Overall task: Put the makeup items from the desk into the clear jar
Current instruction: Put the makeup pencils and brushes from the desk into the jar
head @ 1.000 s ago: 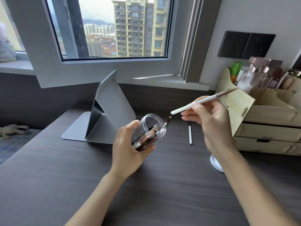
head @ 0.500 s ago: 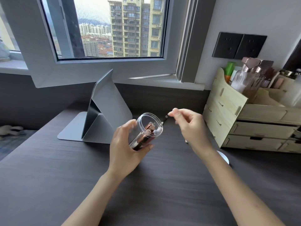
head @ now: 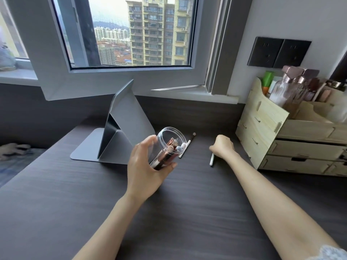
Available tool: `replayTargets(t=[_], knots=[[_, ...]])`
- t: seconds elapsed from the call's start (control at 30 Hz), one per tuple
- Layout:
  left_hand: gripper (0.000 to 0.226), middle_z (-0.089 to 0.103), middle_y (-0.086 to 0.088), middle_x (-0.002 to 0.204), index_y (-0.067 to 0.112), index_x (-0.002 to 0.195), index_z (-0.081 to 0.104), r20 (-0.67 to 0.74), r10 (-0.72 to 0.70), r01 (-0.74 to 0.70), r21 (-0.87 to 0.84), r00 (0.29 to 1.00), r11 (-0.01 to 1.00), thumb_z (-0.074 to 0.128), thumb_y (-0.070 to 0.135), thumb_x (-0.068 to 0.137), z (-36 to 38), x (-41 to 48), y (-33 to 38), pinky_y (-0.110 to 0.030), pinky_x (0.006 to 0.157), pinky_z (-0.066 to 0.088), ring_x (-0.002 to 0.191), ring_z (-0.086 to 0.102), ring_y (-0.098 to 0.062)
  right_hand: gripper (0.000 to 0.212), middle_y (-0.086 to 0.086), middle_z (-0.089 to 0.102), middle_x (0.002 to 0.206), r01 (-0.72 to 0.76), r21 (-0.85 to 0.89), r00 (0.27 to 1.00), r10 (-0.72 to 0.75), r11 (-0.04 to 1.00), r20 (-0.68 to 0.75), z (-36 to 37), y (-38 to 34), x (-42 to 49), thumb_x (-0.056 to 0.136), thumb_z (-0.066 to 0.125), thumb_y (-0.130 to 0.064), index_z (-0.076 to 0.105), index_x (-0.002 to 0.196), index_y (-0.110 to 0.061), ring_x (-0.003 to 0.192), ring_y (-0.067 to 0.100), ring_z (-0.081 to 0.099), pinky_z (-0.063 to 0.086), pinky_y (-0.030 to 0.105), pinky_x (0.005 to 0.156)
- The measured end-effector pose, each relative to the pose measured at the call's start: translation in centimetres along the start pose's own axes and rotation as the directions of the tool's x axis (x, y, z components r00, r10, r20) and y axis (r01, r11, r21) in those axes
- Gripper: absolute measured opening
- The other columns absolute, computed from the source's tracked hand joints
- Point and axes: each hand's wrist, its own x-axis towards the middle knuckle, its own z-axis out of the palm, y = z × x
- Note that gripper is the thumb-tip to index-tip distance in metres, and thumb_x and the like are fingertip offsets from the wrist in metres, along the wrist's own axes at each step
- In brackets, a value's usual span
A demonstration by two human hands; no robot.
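Note:
My left hand (head: 144, 171) grips a clear jar (head: 170, 139) and holds it tilted above the dark desk (head: 65, 203), mouth facing up and right. Rose-gold and white makeup items lie inside it. A white-handled brush (head: 188, 142) with a dark tip lies on the desk just behind the jar. To the right, my right hand (head: 223, 146) is down on the desk with its fingers curled over the upper end of a thin white makeup stick (head: 212, 160). The stick's lower end pokes out below the hand.
A grey folded tablet stand (head: 124, 124) sits behind the jar on the left. A wooden drawer organizer (head: 262, 128) holding bottles stands at the right, close to my right hand. The window and wall sockets are behind.
My right hand carried a long white-handled brush to the jar, released it there, then dropped to the white stick on the desk. My left hand kept holding the jar.

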Motion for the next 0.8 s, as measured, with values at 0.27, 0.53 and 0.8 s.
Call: replayTargets(t=[0.27, 0.53, 0.8], knots=[[0.076, 0.054, 0.006, 0.113, 0.015, 0.120, 0.052, 0.020, -0.016, 0.016, -0.023, 1.000, 1.000, 0.089, 0.023, 0.055, 0.1, -0.2, 0.1, -0.003, 0.089, 0.033, 0.104, 0.046, -0.001, 0.021, 0.009, 0.061, 0.067, 0.324, 0.939, 0.941, -0.141, 0.113, -0.307, -8.0, -2.5, -8.2, 0.085, 0.052, 0.008, 0.056, 0.097, -0.008, 0.045, 0.007, 0.058, 0.047, 0.017, 0.042], [0.074, 0.049, 0.026, 0.114, 0.030, 0.119, 0.047, 0.051, 0.021, -0.020, -0.025, 0.998, 0.999, 0.082, 0.032, 0.053, 0.3, -0.5, 0.7, -0.007, 0.090, 0.034, 0.106, 0.042, 0.013, 0.011, 0.002, 0.070, 0.084, 0.642, 0.672, 0.749, -0.490, 0.368, -0.447, -6.3, -4.8, -14.4, 0.087, 0.062, -0.009, 0.067, 0.088, 0.000, 0.070, 0.006, 0.065, 0.056, 0.027, 0.063], [0.073, 0.058, 0.004, 0.115, 0.016, 0.118, 0.053, 0.067, -0.018, 0.021, -0.051, 0.998, 0.998, 0.083, 0.032, 0.053, 0.3, -0.4, 0.3, -0.007, 0.090, 0.034, 0.106, 0.049, -0.004, 0.011, 0.007, 0.065, 0.079, 0.715, 0.671, 0.688, -0.361, 0.195, -0.629, -6.9, -4.4, -14.7, 0.087, 0.058, -0.010, 0.056, 0.087, -0.021, 0.068, 0.006, 0.061, 0.049, 0.020, 0.065]])
